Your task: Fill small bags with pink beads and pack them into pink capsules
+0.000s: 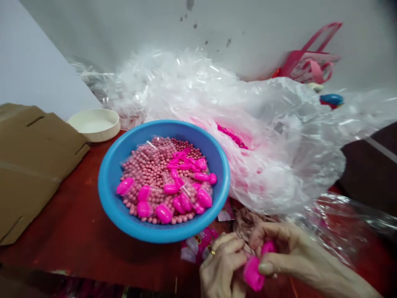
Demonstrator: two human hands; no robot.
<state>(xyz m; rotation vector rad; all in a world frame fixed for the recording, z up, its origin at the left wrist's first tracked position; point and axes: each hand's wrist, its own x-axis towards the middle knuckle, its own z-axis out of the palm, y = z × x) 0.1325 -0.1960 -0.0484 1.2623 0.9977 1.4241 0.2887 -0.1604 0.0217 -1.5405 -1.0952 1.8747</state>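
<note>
At the lower right of the head view, my right hand [287,252] pinches a bright pink plastic piece [254,273] between thumb and fingers. A rounded pink part [268,247] shows between those fingers. My left hand [221,263], with a ring on one finger, is curled against the same piece from the left; its fingertips are partly hidden. Left of the hands stands a blue basin [164,236] holding small dusty-pink beads [158,167]. On the beads lie several clear containers with pink ends [163,213] and loose pink plastic parts [186,165].
Printed pink packets [201,244] lie on the red table [93,252] by my left hand. Crumpled clear plastic bags [263,157] fill the back and right. A cardboard box [34,165] and a white round dish [96,126] stand left. A pink bag [307,64] is at the back right.
</note>
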